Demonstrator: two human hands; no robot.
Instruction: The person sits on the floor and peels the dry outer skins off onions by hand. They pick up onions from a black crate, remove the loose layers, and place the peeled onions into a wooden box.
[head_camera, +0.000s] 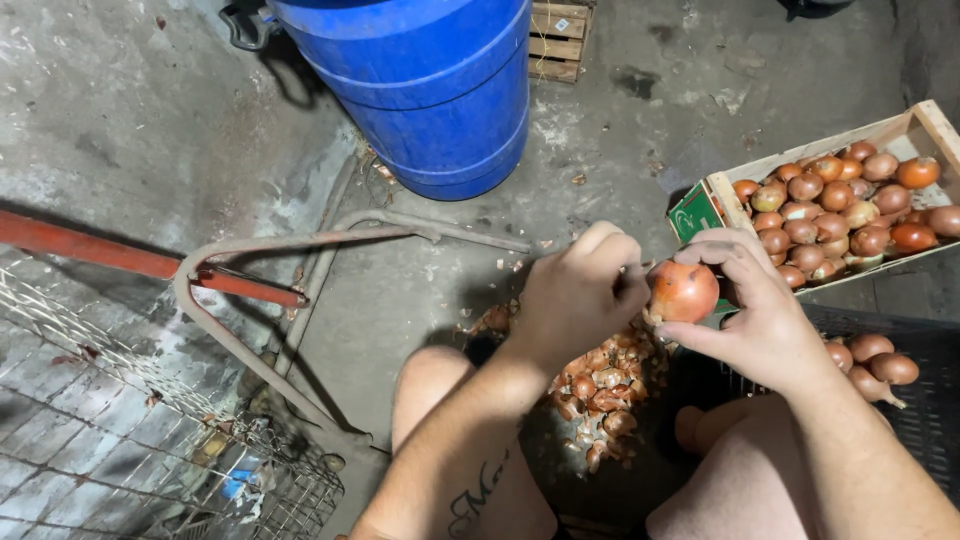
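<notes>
One onion (682, 291) sits at the centre of the frame, cradled in the right hand (757, 305), whose fingers curl around its right side and underside. The left hand (580, 292) is closed into a loose fist just left of the onion, its fingertips pinched at the onion's left end; whether it grips a small blade or only a bit of skin cannot be told. The onion's long axis runs roughly left to right, its end pointing toward the left hand, and both hands touch it.

Below the hands, at lower centre, lies one heap of onion skins and trimmings (600, 385) on the concrete floor. At the right edge, one wooden crate (925, 122) holds well over twenty onions; under it, one dark plastic crate (925, 345) shows about four. One blue barrel (430, 90) stands at upper centre, and one rusty wire cart (150, 440) fills the lower left.
</notes>
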